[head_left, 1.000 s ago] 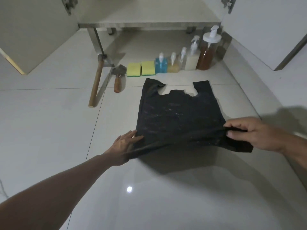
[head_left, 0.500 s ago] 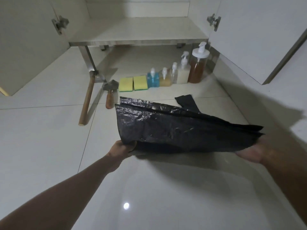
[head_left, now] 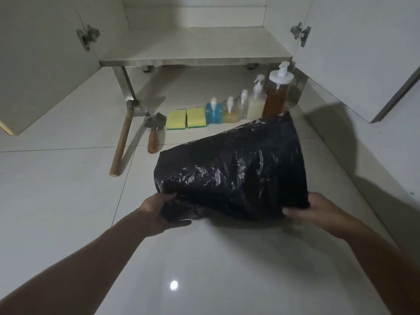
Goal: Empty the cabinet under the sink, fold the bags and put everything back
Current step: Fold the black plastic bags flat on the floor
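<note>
While I kneel before the open cabinet [head_left: 195, 45], my left hand [head_left: 156, 213] pinches the near left corner of the black bag [head_left: 231, 173] and my right hand [head_left: 311, 210] grips its near right edge, fingers curled under. It hangs above the tiled floor [head_left: 56, 201] as a crinkled, glossy sheet (creases catching the light), its far edge in front of the brown bottle [head_left: 276, 98].

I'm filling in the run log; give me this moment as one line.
step: folding bag | left hand: grips black bag | right hand: holds bag's other corner | cabinet: shelf bare | bottles, sponges: on floor
</note>
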A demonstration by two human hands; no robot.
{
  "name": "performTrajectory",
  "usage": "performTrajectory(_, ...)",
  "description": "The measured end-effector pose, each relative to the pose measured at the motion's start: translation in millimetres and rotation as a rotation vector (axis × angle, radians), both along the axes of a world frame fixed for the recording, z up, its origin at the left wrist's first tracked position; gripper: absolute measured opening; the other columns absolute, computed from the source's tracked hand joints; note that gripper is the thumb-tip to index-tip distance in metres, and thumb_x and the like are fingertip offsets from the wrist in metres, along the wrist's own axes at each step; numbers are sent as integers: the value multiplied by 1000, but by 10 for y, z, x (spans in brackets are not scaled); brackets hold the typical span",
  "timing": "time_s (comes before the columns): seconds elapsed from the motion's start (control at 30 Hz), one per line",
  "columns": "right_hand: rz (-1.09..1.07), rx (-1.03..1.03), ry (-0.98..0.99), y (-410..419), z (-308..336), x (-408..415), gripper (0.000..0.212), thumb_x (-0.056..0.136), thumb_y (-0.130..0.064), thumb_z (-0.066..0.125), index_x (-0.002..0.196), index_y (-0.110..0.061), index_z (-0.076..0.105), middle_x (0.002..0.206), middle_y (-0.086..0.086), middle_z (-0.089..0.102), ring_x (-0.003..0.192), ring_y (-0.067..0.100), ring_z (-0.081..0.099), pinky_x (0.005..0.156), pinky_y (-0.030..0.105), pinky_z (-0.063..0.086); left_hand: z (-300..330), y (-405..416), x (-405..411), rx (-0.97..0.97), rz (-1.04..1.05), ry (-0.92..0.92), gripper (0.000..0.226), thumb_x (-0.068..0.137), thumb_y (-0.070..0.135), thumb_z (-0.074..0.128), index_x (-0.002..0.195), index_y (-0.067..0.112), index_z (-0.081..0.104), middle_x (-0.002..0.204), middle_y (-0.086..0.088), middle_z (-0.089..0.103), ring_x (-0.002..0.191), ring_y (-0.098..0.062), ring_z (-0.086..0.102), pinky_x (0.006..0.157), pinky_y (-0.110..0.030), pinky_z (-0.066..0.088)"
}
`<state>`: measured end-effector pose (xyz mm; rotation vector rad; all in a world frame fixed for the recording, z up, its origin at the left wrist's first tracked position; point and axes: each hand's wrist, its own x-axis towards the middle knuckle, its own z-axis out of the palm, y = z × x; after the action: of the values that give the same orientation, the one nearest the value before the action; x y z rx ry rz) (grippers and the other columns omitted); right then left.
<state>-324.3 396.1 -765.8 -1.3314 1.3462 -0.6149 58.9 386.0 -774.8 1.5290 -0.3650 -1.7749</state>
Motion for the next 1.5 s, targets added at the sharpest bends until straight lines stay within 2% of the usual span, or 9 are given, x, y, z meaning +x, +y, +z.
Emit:
performTrajectory(0.13,-440,-28,141,-320,-233,150,17,80,-24,78,93,-12,75,85,4,70,78,18,63,77,33,49,31,-70,65,-81,16,-87,31,92,22,59,119,9,54,113,-17,63,103,-39,62,87,-58,52)
performTrajectory(0.4,-501,41,537,-303,-529,215,29,76,-37,77,92,-13,73,94,12,71,93,34,65,78,35,49,-184,47,50,-158,-260,-646,27,76,12,78,98,2,67,83,-13,68,74,-26,61,77,-37,54)
performTrajectory(0.53,-530,-9,586,-236,-577,180,27,80,-41,72,79,-16,64,86,9,67,90,35,63,80,40,50,-285,114,-76,-173,-126,-762,19,81,18,73,95,7,66,75,-4,65,64,-18,59,57,-25,45)
performTrajectory(0.67,-585,-63,586,-173,-591,163,26,84,-35,69,79,-11,62,85,12,66,89,36,61,77,39,48,-366,139,-136,-203,-33,-840,29,82,29,71,103,13,61,93,-7,70,80,-24,62,67,-30,46)
performTrajectory(0.87,-566,-150,654,-107,-640,171,31,85,-34,69,69,-14,51,71,6,56,83,37,60,68,36,44,-448,196,-187,-196,-236,-1030,39,80,30,73,111,11,58,104,-7,68,100,-31,62,83,-37,52)
performTrajectory(1.03,-529,-208,799,-134,-641,201,35,89,-40,64,99,-7,56,89,17,66,86,40,62,67,36,44,-490,226,-272,-223,-224,-1083,34,84,24,69,111,9,56,94,-12,69,94,-32,62,73,-31,44)
performTrajectory(1.2,-484,-179,943,-76,-639,308,48,91,-34,59,127,-11,38,101,20,66,90,41,63,76,43,50,-491,213,-325,-272,-231,-1181,39,90,29,60,120,10,45,71,-3,63,82,-30,59,76,-37,47)
performTrajectory(1.4,-221,-643,1117,-170,-603,549,57,88,-38,48,140,-16,43,142,14,46,128,36,44,105,57,33,-477,94,-477,-716,-345,-1503,49,93,39,51,134,13,43,136,-10,49,124,-31,47,101,-45,40)
performTrajectory(1.5,26,-528,1142,-275,-681,652,63,95,-58,29,152,-31,24,160,9,22,146,36,20,113,63,15,-546,-76,-543,-844,-771,-1579,64,96,56,23,151,24,18,161,-1,9,149,-23,5,121,-45,9)
